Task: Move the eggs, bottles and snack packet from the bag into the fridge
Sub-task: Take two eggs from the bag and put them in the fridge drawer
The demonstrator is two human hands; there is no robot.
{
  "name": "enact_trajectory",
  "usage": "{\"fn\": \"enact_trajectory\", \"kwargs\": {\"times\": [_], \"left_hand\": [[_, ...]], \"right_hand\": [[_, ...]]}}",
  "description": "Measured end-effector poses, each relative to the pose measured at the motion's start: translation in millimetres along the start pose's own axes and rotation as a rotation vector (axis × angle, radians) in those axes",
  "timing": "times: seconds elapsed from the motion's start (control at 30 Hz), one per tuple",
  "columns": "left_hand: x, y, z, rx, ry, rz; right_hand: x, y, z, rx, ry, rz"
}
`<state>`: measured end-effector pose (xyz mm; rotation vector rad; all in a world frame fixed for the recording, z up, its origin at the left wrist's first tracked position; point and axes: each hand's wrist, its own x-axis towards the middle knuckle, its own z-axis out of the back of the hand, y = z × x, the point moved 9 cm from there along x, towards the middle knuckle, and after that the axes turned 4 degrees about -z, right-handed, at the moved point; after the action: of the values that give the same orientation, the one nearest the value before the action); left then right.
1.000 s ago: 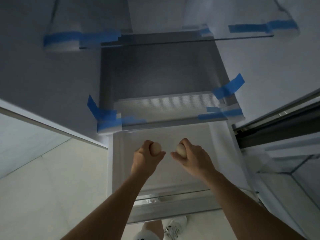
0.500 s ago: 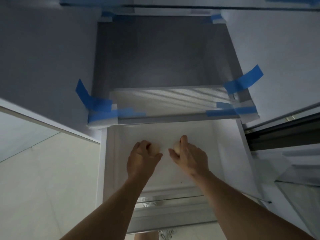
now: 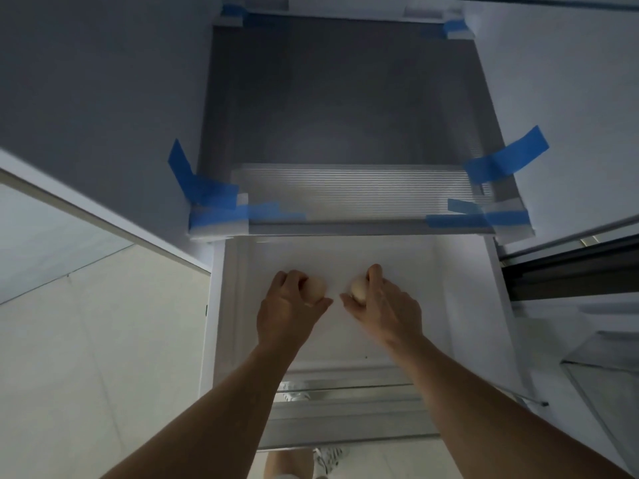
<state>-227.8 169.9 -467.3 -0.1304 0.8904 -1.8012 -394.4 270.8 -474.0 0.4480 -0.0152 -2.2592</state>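
I look down into an open white fridge drawer point(image 3: 460, 305). My left hand point(image 3: 288, 311) is closed around a pale egg point(image 3: 316, 290), and my right hand point(image 3: 383, 307) grips a second pale egg point(image 3: 359, 290). Both hands are low inside the drawer, side by side near its middle, the eggs a short gap apart. Whether the eggs touch the drawer floor I cannot tell. The bag, bottles and snack packet are out of view.
Above the drawer a glass shelf point(image 3: 349, 195) is fixed with blue tape point(image 3: 501, 160) at its corners. The fridge's door edge point(image 3: 103, 219) runs along the left over a pale tiled floor point(image 3: 103, 340). My shoes point(image 3: 328, 459) show below the drawer front.
Both hands have sunk deeper into the drawer with the eggs, and my head has tilted down, so the upper shelf has slid out of view.
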Motion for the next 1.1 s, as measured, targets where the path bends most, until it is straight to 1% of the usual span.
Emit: {"fn": "enact_trajectory", "kwargs": {"times": [0.2,0.37,0.5,0.63,0.83,0.93,1.1], "left_hand": [[0,-3,-1,0.016,0.040,0.006],[-3,-7,3,0.079,0.074,-0.007],[-7,-11,12,0.112,0.090,0.015],[-16,-23,26,0.126,0.091,-0.020],[-64,-51,55,0.232,0.059,-0.170],[-95,-66,69,0.255,0.020,-0.271],[-145,-80,76,0.366,-0.032,-0.444]], "right_hand": [[-4,-4,4,-0.001,0.005,-0.007],[-6,-7,7,0.028,0.052,-0.008],[-13,-5,28,-0.018,-0.028,0.067],[-29,-3,57,-0.078,-0.120,0.161],[-74,-10,101,-0.045,-0.270,0.262],[-98,-14,117,-0.003,-0.301,0.297],[-138,-21,127,0.059,-0.322,0.322]]}}
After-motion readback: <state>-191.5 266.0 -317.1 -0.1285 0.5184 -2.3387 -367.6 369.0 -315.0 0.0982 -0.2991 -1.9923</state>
